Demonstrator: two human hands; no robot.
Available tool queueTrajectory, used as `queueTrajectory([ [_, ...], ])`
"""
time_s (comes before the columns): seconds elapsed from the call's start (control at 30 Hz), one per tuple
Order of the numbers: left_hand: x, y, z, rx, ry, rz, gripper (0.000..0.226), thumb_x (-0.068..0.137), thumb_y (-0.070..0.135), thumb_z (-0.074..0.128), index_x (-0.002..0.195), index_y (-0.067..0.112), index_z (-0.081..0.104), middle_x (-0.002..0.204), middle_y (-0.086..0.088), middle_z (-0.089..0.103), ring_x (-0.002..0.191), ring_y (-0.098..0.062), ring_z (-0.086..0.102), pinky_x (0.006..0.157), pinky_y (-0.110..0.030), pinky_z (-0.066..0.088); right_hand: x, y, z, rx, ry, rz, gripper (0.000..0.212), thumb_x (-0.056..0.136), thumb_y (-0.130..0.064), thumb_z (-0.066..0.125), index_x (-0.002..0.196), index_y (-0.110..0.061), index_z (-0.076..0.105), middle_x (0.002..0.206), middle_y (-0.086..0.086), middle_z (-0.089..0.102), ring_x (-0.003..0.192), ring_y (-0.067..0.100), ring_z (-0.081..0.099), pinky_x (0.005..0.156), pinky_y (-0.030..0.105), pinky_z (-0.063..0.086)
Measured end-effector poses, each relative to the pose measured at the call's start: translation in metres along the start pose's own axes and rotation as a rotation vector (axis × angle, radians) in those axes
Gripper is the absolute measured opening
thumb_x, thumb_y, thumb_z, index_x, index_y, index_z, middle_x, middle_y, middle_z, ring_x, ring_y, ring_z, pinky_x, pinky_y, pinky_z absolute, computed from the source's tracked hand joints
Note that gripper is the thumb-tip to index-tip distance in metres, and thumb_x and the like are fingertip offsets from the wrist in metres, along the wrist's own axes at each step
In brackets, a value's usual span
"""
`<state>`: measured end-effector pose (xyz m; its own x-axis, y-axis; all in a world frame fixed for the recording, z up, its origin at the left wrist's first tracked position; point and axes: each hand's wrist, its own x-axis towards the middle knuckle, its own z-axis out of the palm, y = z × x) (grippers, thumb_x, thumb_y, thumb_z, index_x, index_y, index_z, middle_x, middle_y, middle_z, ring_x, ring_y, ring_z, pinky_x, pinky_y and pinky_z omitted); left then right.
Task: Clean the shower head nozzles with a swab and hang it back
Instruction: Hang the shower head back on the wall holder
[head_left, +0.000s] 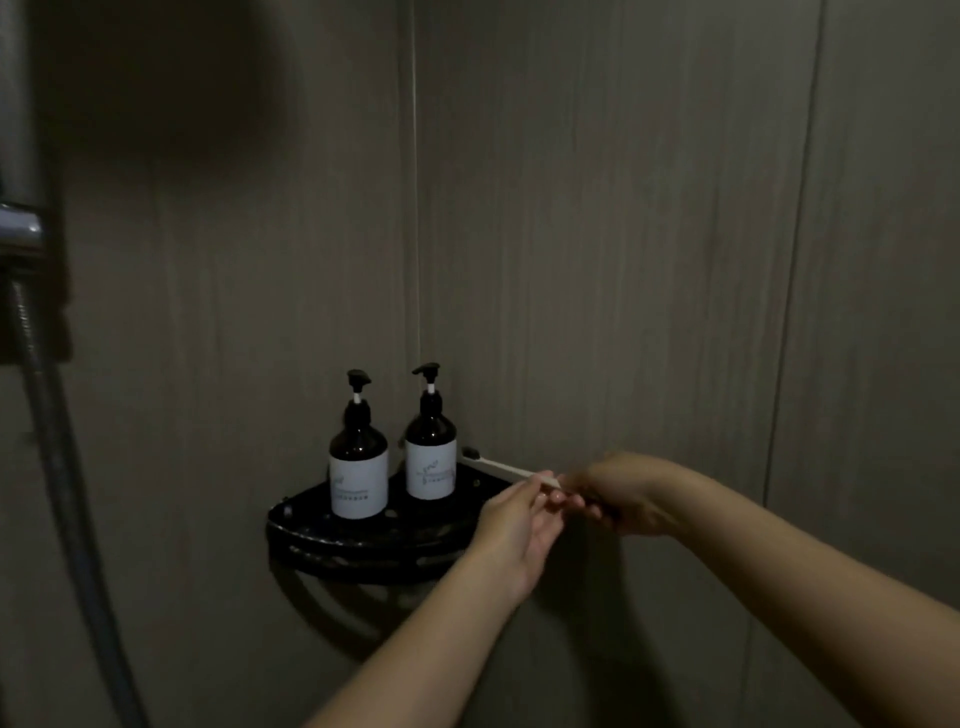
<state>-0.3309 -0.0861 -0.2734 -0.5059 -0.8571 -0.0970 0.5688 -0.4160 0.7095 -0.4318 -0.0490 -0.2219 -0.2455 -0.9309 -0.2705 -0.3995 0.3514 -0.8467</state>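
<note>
A thin white swab (506, 470) lies slanted at the right edge of the black corner shelf (363, 543), its far end by the wall. My left hand (519, 525) reaches up from below and pinches the swab's near part between thumb and fingers. My right hand (621, 493) comes in from the right, blurred, with fingers curled at the swab's near end, touching my left fingertips. The shower head is out of view. Only its grey hose (49, 467) and the chrome holder (21, 228) show at the far left edge.
Two dark pump bottles with white labels, one on the left (358, 467) and one on the right (430, 452), stand side by side on the shelf in the corner. Dark tiled walls meet behind them. The room is dim.
</note>
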Motion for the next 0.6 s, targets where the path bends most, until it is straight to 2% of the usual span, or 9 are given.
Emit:
queueTrajectory([
  [0.07, 0.003, -0.011, -0.003, -0.054, 0.032, -0.02, 0.015, 0.097, 0.007, 0.044, 0.097, 0.001, 0.058, 0.075, -0.012, 0.054, 0.064, -0.018, 0.053, 0.049, -0.023, 0.055, 0.005, 0.007, 0.007, 0.044, 0.003, 0.016, 0.036, 0.098, -0.017, 0.041, 0.062, -0.016, 0.048, 0.036, -0.009, 0.04, 0.037, 0.004, 0.032, 0.038, 0.013, 0.026],
  [0.13, 0.005, -0.018, -0.006, -0.083, 0.047, -0.043, 0.015, 0.097, 0.008, 0.045, 0.095, 0.004, 0.059, 0.07, -0.007, 0.049, 0.063, -0.014, 0.048, 0.045, -0.02, 0.051, 0.01, 0.012, 0.015, 0.072, 0.017, 0.028, 0.037, 0.097, -0.016, 0.043, 0.061, -0.015, 0.05, 0.044, -0.005, 0.04, 0.043, 0.006, 0.034, 0.04, 0.015, 0.029],
  [0.2, 0.007, -0.022, -0.01, -0.072, 0.052, -0.079, 0.018, 0.097, 0.012, 0.046, 0.084, 0.007, 0.057, 0.068, -0.005, 0.048, 0.062, -0.013, 0.045, 0.05, -0.021, 0.047, 0.013, 0.015, 0.02, 0.089, 0.023, 0.042, 0.036, 0.097, -0.017, 0.043, 0.061, -0.015, 0.05, 0.053, -0.002, 0.039, 0.047, 0.009, 0.035, 0.044, 0.018, 0.032],
  [0.3, 0.011, -0.024, -0.017, -0.056, 0.067, -0.127, 0.028, 0.099, 0.018, 0.044, 0.072, 0.011, 0.047, 0.066, -0.005, 0.048, 0.058, -0.014, 0.042, 0.058, -0.023, 0.041, 0.018, 0.015, 0.024, 0.119, 0.049, 0.053, 0.035, 0.095, -0.017, 0.045, 0.061, -0.014, 0.051, 0.053, 0.0, 0.042, 0.049, 0.011, 0.041, 0.049, 0.02, 0.037],
  [0.5, 0.015, -0.025, -0.02, -0.068, 0.11, -0.165, 0.027, 0.098, 0.018, 0.045, 0.072, 0.011, 0.048, 0.069, -0.005, 0.049, 0.058, -0.013, 0.039, 0.059, -0.022, 0.041, 0.023, 0.018, 0.031, 0.155, 0.113, 0.059, 0.033, 0.094, -0.016, 0.047, 0.061, -0.012, 0.054, 0.049, 0.001, 0.048, 0.05, 0.014, 0.046, 0.053, 0.023, 0.042],
  [0.6, 0.015, -0.025, -0.017, -0.096, 0.126, -0.171, 0.028, 0.099, 0.019, 0.044, 0.073, 0.011, 0.05, 0.072, -0.005, 0.05, 0.06, -0.012, 0.04, 0.057, -0.021, 0.04, 0.024, 0.016, 0.034, 0.16, 0.147, 0.058, 0.032, 0.093, -0.015, 0.046, 0.062, -0.012, 0.053, 0.056, 0.003, 0.047, 0.051, 0.014, 0.045, 0.055, 0.025, 0.042],
])
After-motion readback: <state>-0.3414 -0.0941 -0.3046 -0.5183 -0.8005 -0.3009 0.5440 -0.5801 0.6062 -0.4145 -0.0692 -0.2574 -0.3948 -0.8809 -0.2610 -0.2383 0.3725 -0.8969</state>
